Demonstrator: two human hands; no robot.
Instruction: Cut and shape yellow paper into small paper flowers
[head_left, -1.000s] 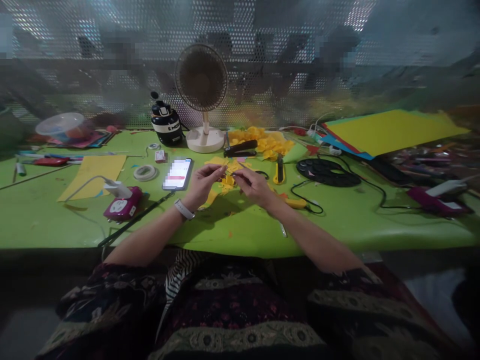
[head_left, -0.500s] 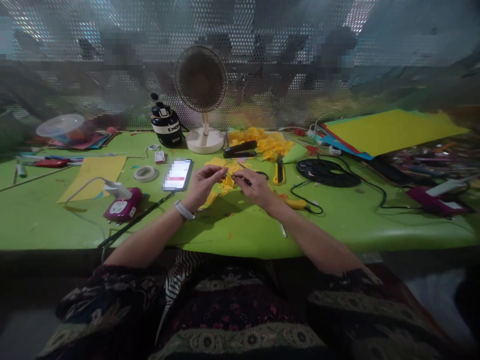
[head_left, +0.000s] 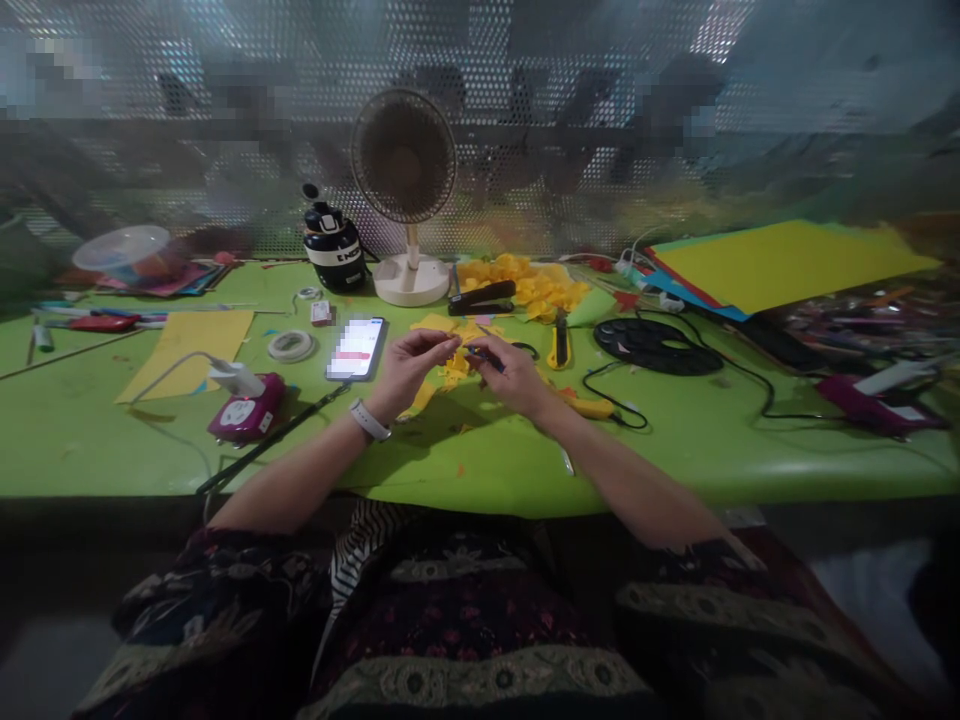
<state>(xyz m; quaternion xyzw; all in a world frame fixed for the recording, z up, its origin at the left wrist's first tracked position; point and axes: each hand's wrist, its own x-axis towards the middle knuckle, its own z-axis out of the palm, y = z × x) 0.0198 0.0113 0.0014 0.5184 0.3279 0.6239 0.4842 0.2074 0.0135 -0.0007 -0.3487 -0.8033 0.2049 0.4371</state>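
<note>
My left hand point(head_left: 418, 362), with a white band on its wrist, is closed in a pinch over the yellow paper scraps point(head_left: 453, 378). Whatever lies between its fingertips is too small to make out. Facing it, my right hand point(head_left: 511, 374) is closed around a slim dark tool point(head_left: 477, 352), whose end points at the left fingertips; its exact kind is unclear. Just behind the right hand a black loop point(head_left: 529, 350) shows, partly hidden. A yellow box cutter point(head_left: 559, 342) and a yellow-handled tool point(head_left: 590, 407) lie to the right of this hand.
Behind the hands are a black stapler point(head_left: 481, 298), a heap of yellow paper petals point(head_left: 525, 284), a fan point(head_left: 411, 282) and a dark bottle point(head_left: 333, 250). A phone point(head_left: 355, 348), tape roll point(head_left: 291, 346) and purple adapter point(head_left: 246, 410) lie left. A black palette point(head_left: 656, 346) and coloured sheets point(head_left: 787, 265) lie right.
Both hands stay in nearly the same place. The left fingertips have shifted slightly right, closer to the dark tool, and the right fingers have turned a little.
</note>
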